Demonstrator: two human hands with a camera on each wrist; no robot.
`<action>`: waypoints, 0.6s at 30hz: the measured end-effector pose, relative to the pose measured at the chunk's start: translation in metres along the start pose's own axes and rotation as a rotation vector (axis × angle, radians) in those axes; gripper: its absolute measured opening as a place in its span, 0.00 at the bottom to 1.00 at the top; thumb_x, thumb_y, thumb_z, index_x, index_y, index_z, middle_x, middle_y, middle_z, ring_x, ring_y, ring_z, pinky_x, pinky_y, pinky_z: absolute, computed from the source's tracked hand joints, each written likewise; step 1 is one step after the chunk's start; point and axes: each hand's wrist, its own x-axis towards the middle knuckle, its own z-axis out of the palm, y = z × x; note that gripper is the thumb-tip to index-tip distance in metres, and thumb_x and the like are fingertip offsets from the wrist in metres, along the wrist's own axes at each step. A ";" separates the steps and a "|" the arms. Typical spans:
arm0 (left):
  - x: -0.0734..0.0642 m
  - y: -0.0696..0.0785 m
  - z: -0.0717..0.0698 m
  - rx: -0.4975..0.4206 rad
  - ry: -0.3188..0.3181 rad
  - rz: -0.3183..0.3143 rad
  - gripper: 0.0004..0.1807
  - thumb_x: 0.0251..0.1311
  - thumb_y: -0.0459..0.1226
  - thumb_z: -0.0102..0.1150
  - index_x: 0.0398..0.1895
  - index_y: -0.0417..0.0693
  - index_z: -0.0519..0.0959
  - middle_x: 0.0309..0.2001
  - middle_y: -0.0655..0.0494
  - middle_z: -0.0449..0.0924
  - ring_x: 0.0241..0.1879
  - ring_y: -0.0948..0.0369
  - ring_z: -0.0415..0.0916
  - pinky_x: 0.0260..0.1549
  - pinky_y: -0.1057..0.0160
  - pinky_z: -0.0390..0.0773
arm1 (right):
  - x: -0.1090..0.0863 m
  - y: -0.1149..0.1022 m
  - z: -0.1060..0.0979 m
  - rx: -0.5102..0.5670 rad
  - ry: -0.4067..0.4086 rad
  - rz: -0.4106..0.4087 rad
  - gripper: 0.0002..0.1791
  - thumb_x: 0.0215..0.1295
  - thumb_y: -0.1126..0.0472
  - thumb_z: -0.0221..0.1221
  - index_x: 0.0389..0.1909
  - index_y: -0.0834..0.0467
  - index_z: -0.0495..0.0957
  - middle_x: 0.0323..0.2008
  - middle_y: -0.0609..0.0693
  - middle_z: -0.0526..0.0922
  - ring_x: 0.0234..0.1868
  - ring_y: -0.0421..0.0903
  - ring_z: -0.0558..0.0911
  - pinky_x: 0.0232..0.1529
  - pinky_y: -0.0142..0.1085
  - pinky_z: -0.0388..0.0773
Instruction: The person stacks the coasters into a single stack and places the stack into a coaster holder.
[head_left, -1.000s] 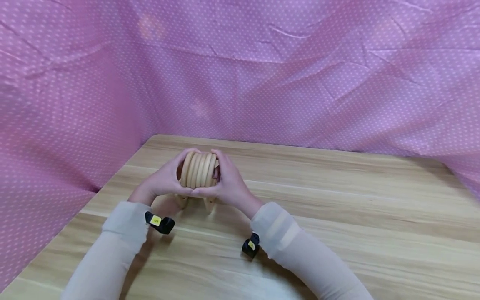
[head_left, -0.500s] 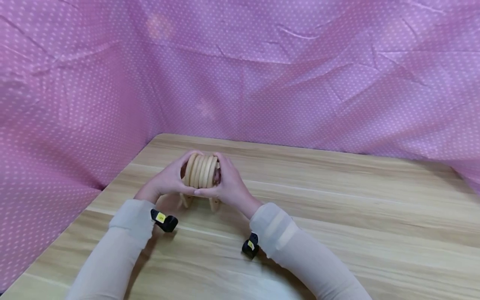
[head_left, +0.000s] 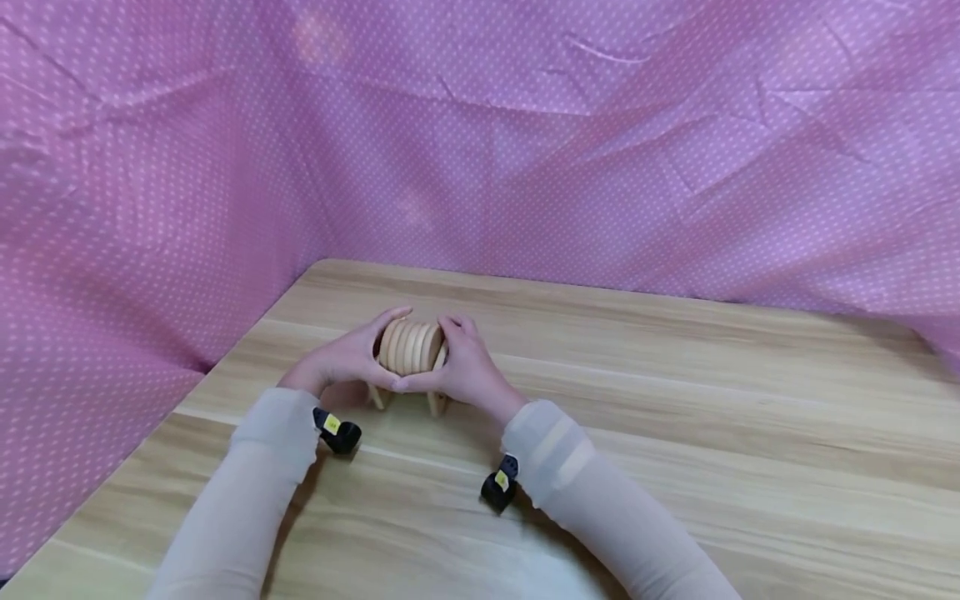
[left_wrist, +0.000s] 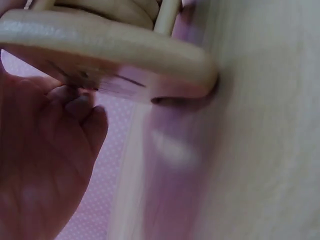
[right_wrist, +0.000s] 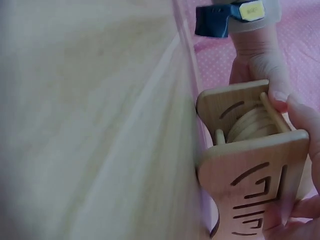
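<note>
A stack of several round wooden coasters (head_left: 408,348) lies on edge, side by side, in a wooden coaster rack (head_left: 437,403). The rack's feet appear to stand on the table. My left hand (head_left: 347,358) grips the rack from the left, thumb in front and fingers behind. From the right, my right hand (head_left: 472,367) holds it the same way, with the thumbs meeting at the front. The right wrist view shows the rack's side panel (right_wrist: 222,182) with carved line slots, and fingers on it. In the left wrist view, curled fingers lie by the other side panel (left_wrist: 110,45).
The wood-grain table (head_left: 637,450) extends widely to the right and in front. Pink dotted cloth (head_left: 525,183) hangs behind and along the left edge. A black camera (head_left: 341,435) sits on the left wrist, another camera (head_left: 498,485) on the right.
The coasters sit lower between the side panels than a second ago, and more of the right panel shows. Both hands have come down slightly with them. The head view has shifted a little.
</note>
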 end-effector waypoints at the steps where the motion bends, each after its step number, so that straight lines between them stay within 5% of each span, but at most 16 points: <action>1: 0.000 0.000 -0.001 0.007 -0.006 -0.009 0.62 0.36 0.39 0.73 0.70 0.56 0.39 0.64 0.43 0.56 0.57 0.50 0.64 0.60 0.50 0.62 | -0.001 0.000 0.000 0.004 -0.005 0.014 0.62 0.30 0.36 0.70 0.67 0.60 0.53 0.63 0.55 0.57 0.61 0.49 0.63 0.61 0.41 0.66; 9: 0.005 0.000 -0.003 0.052 -0.026 -0.001 0.61 0.36 0.38 0.73 0.70 0.52 0.39 0.61 0.42 0.60 0.56 0.51 0.65 0.59 0.51 0.63 | -0.003 -0.001 -0.001 0.009 0.007 0.046 0.63 0.30 0.36 0.71 0.67 0.59 0.52 0.64 0.55 0.55 0.62 0.49 0.63 0.62 0.41 0.66; 18: 0.002 -0.005 -0.001 -0.019 -0.036 -0.022 0.63 0.35 0.38 0.73 0.71 0.54 0.38 0.64 0.42 0.56 0.59 0.49 0.62 0.62 0.48 0.59 | -0.008 0.008 0.001 0.082 0.022 0.034 0.60 0.35 0.37 0.69 0.68 0.57 0.51 0.66 0.54 0.53 0.60 0.49 0.65 0.60 0.41 0.67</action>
